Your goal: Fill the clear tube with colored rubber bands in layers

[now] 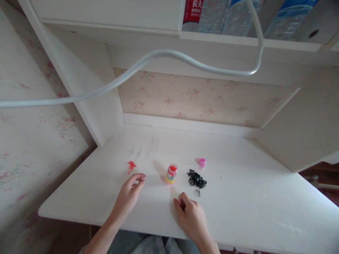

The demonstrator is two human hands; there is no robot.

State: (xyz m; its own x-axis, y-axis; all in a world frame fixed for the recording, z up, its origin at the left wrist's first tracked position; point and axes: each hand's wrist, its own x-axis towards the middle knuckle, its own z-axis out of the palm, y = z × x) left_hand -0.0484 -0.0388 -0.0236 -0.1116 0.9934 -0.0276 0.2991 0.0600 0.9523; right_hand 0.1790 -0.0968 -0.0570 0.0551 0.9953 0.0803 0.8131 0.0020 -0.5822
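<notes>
While a small clear jar [171, 174] packed with coloured elastic bands stands upright at mid-tabletop, its long axis vertical and open mouth pointing up, two bare hands rest on the near side of it. The left hand [130, 193], near-left of the jar, has its fingers [139, 177] loosely curled and pinched together; whether they hold a band cannot be told. The right hand [191, 213] lies near-right, fingers curled inward, gripping nothing visible. Right of the jar sits a heap of black bands [196, 179], one stray black band [198, 192] nearer, a pink lid [201, 162] beyond. Red bands [131, 165] lie left on the white tabletop [251, 197].
</notes>
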